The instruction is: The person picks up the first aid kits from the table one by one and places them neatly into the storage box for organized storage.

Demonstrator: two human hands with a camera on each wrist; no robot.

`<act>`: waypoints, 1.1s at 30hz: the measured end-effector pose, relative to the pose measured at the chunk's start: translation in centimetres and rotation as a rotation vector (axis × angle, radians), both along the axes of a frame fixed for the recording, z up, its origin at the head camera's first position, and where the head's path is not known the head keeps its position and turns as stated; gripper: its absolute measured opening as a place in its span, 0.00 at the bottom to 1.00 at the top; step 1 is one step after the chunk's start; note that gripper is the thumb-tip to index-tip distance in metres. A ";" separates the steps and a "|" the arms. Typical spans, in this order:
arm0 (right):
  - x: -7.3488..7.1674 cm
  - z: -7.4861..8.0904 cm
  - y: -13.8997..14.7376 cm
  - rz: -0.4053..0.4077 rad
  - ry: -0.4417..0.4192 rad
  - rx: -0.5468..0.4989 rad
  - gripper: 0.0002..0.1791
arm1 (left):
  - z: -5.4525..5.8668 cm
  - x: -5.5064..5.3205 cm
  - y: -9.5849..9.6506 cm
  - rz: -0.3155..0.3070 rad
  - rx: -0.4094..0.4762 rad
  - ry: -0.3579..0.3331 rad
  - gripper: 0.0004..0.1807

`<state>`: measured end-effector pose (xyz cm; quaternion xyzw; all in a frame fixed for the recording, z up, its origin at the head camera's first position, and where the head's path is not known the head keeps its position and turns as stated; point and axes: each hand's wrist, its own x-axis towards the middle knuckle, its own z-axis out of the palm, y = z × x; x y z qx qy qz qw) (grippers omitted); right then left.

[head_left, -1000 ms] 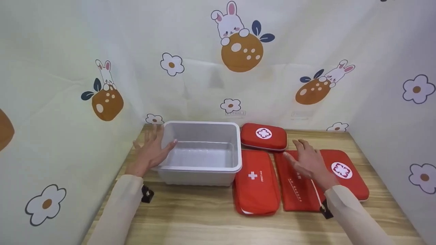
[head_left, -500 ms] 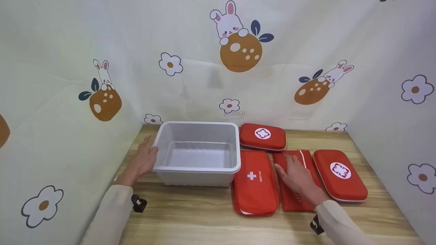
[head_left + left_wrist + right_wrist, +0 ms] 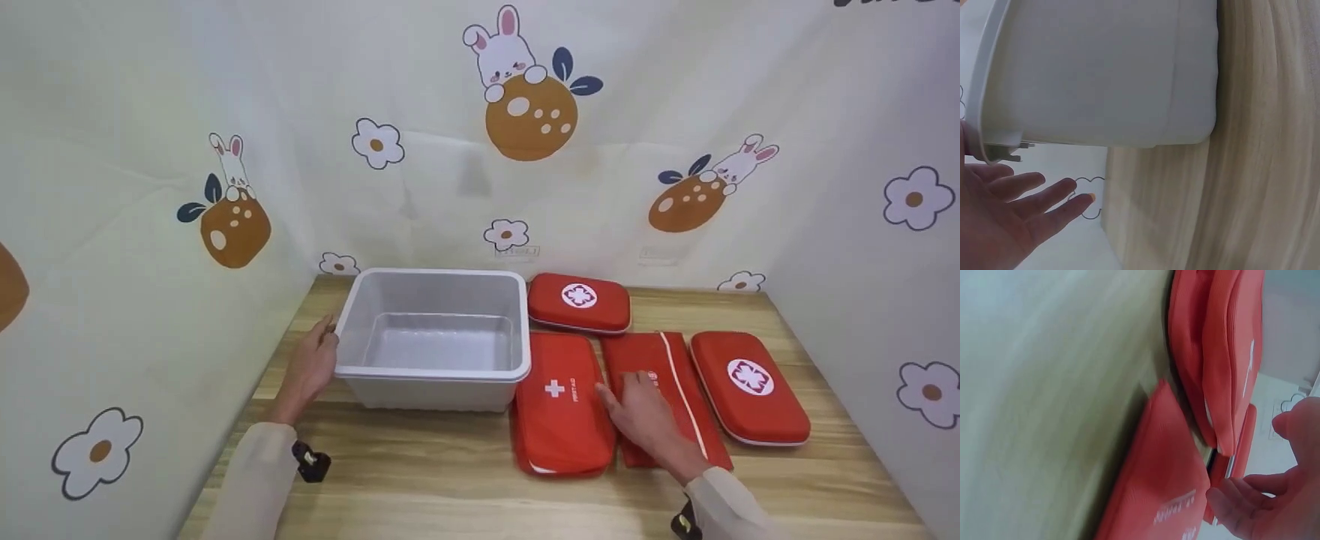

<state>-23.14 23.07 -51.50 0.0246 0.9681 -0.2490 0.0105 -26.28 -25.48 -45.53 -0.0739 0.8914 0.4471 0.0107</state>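
Note:
A light grey plastic bin [image 3: 435,394] stands upright on the wooden table. My left hand [image 3: 306,373] is at its left rim; in the left wrist view the thumb is at the rim edge and the straight fingers [image 3: 1053,216] spread below it. My right hand [image 3: 646,415] is over a flat red pouch [image 3: 637,351] with a white zip line. In the right wrist view its bent fingertips are at the pouch's surface, the thumb apart. Left of that pouch lies a red first aid bag [image 3: 562,435] with a white cross, beside the bin.
Behind the bags, a small red hard case [image 3: 611,306] with a white emblem lies near the back wall. A larger red hard case [image 3: 776,412] lies at the right. Printed cloth walls [image 3: 427,202] enclose the wooden table [image 3: 420,480] on three sides.
My left hand has come down from above the bin to its left rim. My right hand has moved left and nearer me across the flat pouch. The bin and bags have not moved.

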 end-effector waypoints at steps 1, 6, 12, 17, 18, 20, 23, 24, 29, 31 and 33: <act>0.2 -0.1 -0.1 -0.009 -0.028 -0.017 0.37 | -0.2 0.0 0.0 0.005 0.007 -0.004 0.32; 0.7 -0.5 -0.8 -0.041 -0.151 -0.096 0.39 | -0.8 -0.1 -0.1 0.006 0.049 -0.016 0.32; 1.1 -0.3 -1.4 -0.060 -0.290 -0.135 0.30 | -1.2 0.1 0.1 -0.007 0.110 0.016 0.31; 1.6 0.4 -1.8 -0.046 -0.349 -0.091 0.29 | -1.3 0.2 0.4 0.017 0.121 0.018 0.30; 1.7 0.4 -1.9 -0.043 -0.351 -0.084 0.29 | -1.3 0.2 0.5 0.020 0.114 0.024 0.30; 1.7 0.5 -2.0 -0.042 -0.355 -0.098 0.29 | -1.2 0.2 0.6 0.023 0.090 0.035 0.30; 1.6 0.3 -2.0 -0.037 -0.356 -0.150 0.29 | -0.9 0.2 0.7 0.025 0.056 0.040 0.30; 1.6 0.2 -2.0 -0.038 -0.357 -0.175 0.28 | -0.8 0.2 0.7 0.025 0.050 0.031 0.30; 1.6 -0.3 -1.9 -0.052 -0.359 -0.260 0.30 | -0.7 0.4 0.8 0.024 0.036 0.022 0.30; 1.7 -0.3 -2.0 -0.067 -0.362 -0.278 0.34 | -0.8 0.5 0.8 0.033 0.037 0.023 0.30; 1.9 -0.2 -2.1 -0.075 -0.364 -0.289 0.38 | -0.9 0.6 0.8 0.052 0.052 0.009 0.30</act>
